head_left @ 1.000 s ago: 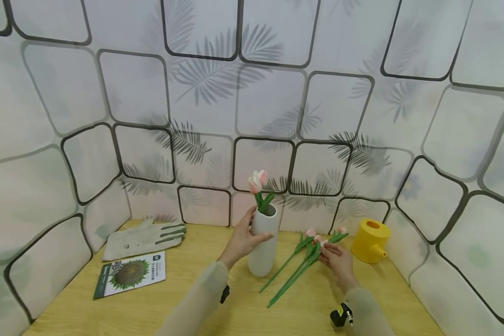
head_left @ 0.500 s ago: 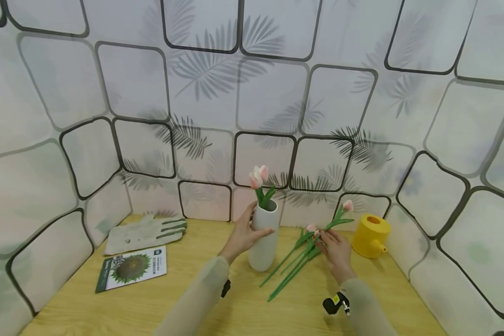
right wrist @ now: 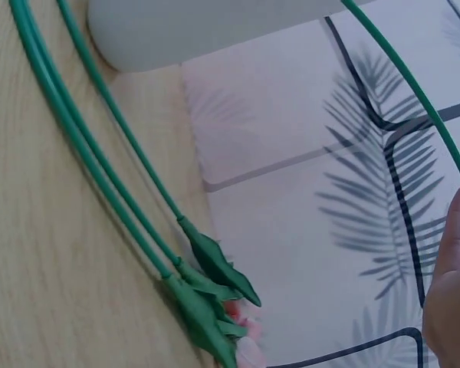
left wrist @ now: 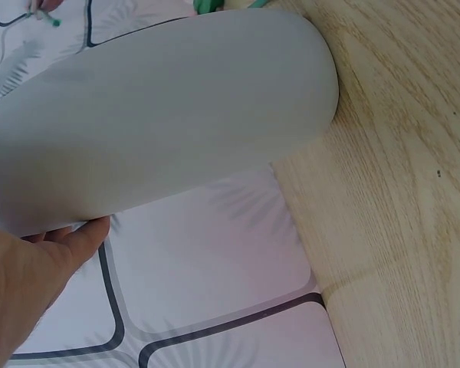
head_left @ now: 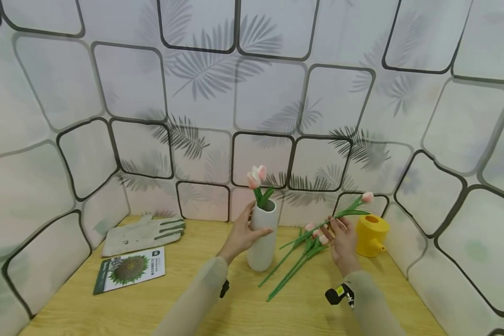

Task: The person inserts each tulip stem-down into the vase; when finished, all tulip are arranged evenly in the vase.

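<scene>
My left hand (head_left: 242, 237) grips the tall white vase (head_left: 262, 242) around its upper part; the vase stands upright on the table. Pink tulips (head_left: 256, 177) with green leaves rise from its mouth. In the left wrist view the vase (left wrist: 176, 115) fills the upper half, with the left hand (left wrist: 38, 276) along its side. My right hand (head_left: 342, 242) pinches one pink tulip (head_left: 348, 211) by its green stem, bloom pointing up and right, stem end toward the vase. Below it several loose tulips (head_left: 296, 273) lie on the table; their stems (right wrist: 100, 169) show in the right wrist view.
A yellow watering can (head_left: 371, 237) stands just right of the right hand. At the left lie a pair of pale gloves (head_left: 144, 235) and a seed packet (head_left: 130, 269) with a flower picture. Patterned cloth walls (head_left: 206, 154) enclose the wooden table (head_left: 185, 303) at the back and sides.
My right hand has lifted one tulip from the loose ones, and its bloom has moved up and right. The left hand stays on the vase.
</scene>
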The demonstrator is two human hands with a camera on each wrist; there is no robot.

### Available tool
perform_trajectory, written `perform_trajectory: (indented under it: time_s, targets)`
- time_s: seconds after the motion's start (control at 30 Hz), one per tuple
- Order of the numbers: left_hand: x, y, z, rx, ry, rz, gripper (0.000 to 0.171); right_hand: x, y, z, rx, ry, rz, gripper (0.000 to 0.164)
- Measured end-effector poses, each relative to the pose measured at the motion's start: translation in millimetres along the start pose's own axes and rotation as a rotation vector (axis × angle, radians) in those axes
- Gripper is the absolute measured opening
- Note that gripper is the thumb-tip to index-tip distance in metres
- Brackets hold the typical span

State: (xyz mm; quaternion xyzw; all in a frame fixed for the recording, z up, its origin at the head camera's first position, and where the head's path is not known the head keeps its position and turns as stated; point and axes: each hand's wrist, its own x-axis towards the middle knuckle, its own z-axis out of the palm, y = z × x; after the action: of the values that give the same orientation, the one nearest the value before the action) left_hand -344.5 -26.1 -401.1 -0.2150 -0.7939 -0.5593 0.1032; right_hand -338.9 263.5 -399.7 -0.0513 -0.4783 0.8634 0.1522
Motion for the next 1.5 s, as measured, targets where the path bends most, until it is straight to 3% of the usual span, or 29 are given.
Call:
perform_trajectory:
  time_s: [0.3,0.43,0.63,1.17,1.5]
  targets:
    - [-0.9,0.5,0.0,-0.01,-0.001,0.001,0.094,4,-17,8,0.192,0.046,-0.092,0.026]
    - [-1.2,1.0,0.3,-0.012,-0.004,0.003,0.093,7,-22,12,0.287,0.066,-0.095,0.025]
    - [-0.7,-0.2,1.1,-0.008,-0.003,0.004,0.093,8,-26,21,0.342,0.073,-0.099,0.022]
    - [-0.3,0.6,1.0,-0.002,0.0,-0.009,0.094,10,-44,61,0.296,-0.007,-0.217,0.024]
    - [-1.9,1.9,0.6,-0.014,-0.007,0.002,0.095,7,-51,90,0.152,-0.089,-0.35,0.032]
